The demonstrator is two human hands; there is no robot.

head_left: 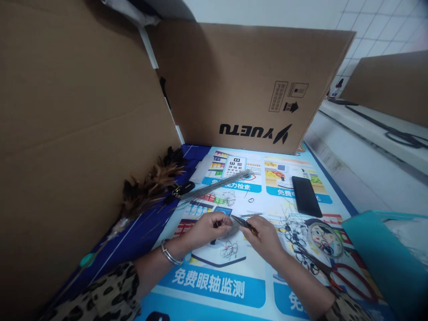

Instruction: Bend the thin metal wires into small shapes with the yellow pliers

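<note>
My right hand (262, 236) is closed around small pliers (241, 221) with dark, narrow jaws and a bit of yellow on the handle. The jaws point left, toward the fingertips of my left hand (213, 226). Thumb and finger of that left hand are pinched together; a small dark loop shows by them, but what they hold is too small to make out. Below the hands lies a loose tangle of thin wire (229, 250). A bundle of straight thin wires (217, 185) stretches across the printed sheet beyond my left hand, with a small dark ring (251, 200) near it.
At right are a black phone (306, 196), a round clear dish (325, 238), several black wire loops (294, 236), red-handled scissors (354, 278) and a teal box (374, 249). Brown feathers (150, 183) lie left. Cardboard panels (247, 84) stand behind and to the left.
</note>
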